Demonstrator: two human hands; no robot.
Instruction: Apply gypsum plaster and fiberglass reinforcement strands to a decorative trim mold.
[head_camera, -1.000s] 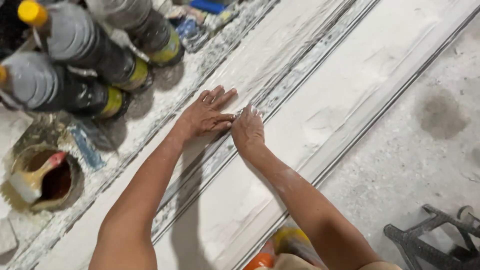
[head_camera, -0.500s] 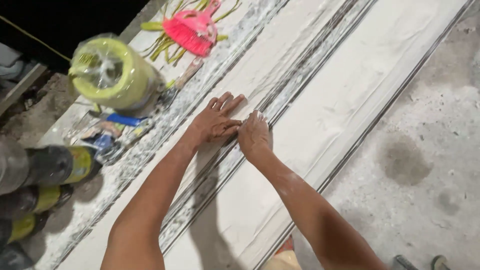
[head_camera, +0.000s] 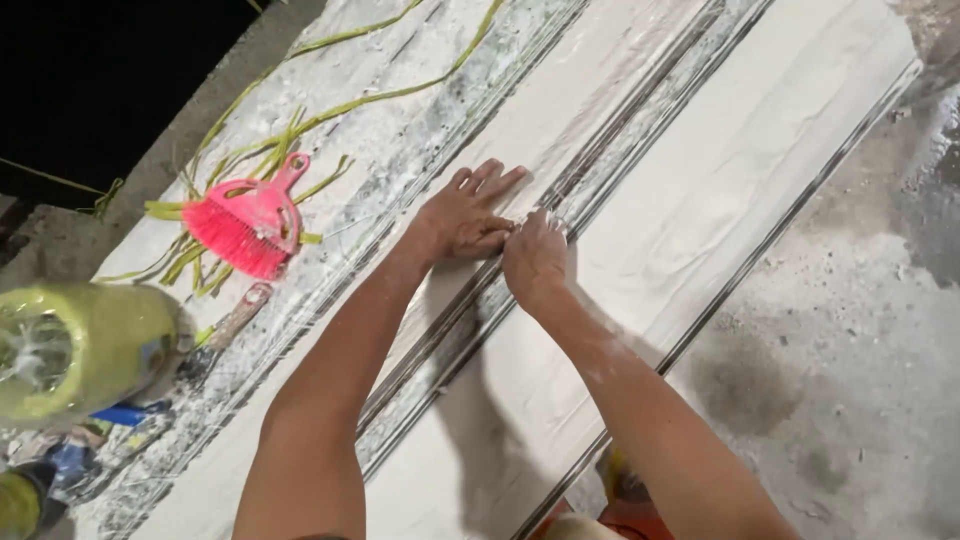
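Observation:
Long white plaster-coated panels (head_camera: 720, 190) lie side by side on the ground, with metal-edged grooves (head_camera: 600, 180) between them. My left hand (head_camera: 465, 215) lies flat on the middle panel, fingers spread and pointing up the strip. My right hand (head_camera: 535, 262) rests just to its right on the groove, fingers curled down onto the wet plaster, thumb side touching my left hand. Both hands and forearms are dusted white. Neither hand holds a tool.
A pink hand brush (head_camera: 245, 225) lies on the left panel among yellow-green fibre strands (head_camera: 330, 110). A translucent yellow-green jug (head_camera: 80, 350) lies at the left edge, with a scraper handle (head_camera: 235, 315) beside it. Rough concrete floor (head_camera: 850, 350) stretches to the right.
The view has swung along the panels: the dark bottles left the frame, the pink brush and the jug moved down and left. My hands have stayed pressed together on the groove.

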